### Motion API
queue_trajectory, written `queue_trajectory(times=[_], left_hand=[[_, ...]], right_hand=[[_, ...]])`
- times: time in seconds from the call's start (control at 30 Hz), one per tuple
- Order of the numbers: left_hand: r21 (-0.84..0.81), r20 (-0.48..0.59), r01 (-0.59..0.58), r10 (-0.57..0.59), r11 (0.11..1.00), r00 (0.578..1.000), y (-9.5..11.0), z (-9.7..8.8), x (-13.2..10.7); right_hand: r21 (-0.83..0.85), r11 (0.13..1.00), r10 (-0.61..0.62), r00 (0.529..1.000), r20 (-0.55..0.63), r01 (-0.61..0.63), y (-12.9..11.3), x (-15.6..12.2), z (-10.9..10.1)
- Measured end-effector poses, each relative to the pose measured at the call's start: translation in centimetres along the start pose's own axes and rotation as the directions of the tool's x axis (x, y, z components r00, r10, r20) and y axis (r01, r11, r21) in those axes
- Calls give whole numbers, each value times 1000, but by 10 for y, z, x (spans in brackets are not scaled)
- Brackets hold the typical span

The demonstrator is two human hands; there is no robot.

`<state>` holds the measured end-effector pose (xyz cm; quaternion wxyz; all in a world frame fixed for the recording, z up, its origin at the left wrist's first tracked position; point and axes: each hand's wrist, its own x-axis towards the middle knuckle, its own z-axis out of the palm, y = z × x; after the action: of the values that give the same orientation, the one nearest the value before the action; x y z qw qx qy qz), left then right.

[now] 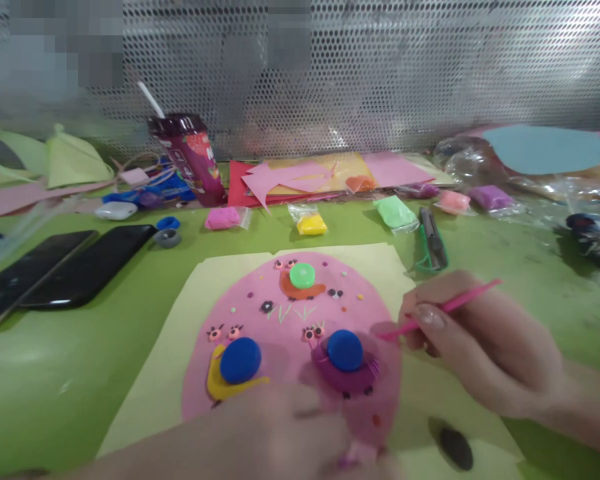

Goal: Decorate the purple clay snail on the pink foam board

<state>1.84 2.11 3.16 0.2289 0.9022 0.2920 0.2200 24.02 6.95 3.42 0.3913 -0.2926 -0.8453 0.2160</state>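
Observation:
A pink round felt sheet (260, 313) lies on a pale yellow paper (180, 320) on the green table. On it sit three clay snails: a yellow one with a blue shell (240, 360), a purple one with a blue shell (345, 351), and an orange one with a green shell (302, 275). My right hand (480, 347) pinches a thin pink modelling tool (445, 308), its tip next to the purple snail. My left hand (280, 437) rests blurred on the sheet's near edge; its fingers seem to hold a small pink bit.
Two black phones (60, 270) lie at the left. A drink carton with a straw (190, 157) stands at the back. Bagged clay lumps in pink (223, 218), yellow (311, 224) and green (395, 212), a green utility knife (433, 243), coloured papers (305, 177) and a dark clay blob (456, 448) lie around.

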Motion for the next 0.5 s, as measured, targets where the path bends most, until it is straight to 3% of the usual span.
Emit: queue_trajectory(times=[0.07,0.1,0.2,0.27,0.37,0.5], left_hand=[[-208,-110,157,-183,965,977,-2,-11,12],[-299,-171,223,-282,928,944,-4,-16,17],[-585,-269,311,-541,749,797,-11,-24,28],[-742,-220,318,-663,590,716,-14,-23,31],[-802,-133,324,-679,502,722,-11,-18,28],[-816,-82,329,-659,475,748,-2,-12,24]], right_hand=[[-34,999,31,996,-82,-34,3,3,0],[-53,998,22,991,-129,-30,5,4,0],[-106,994,-46,976,-214,24,5,8,-1],[-111,990,-105,972,-211,83,0,8,-4],[-117,970,-231,963,-138,215,-14,6,-11],[-125,907,-399,916,43,401,-30,1,-16]])
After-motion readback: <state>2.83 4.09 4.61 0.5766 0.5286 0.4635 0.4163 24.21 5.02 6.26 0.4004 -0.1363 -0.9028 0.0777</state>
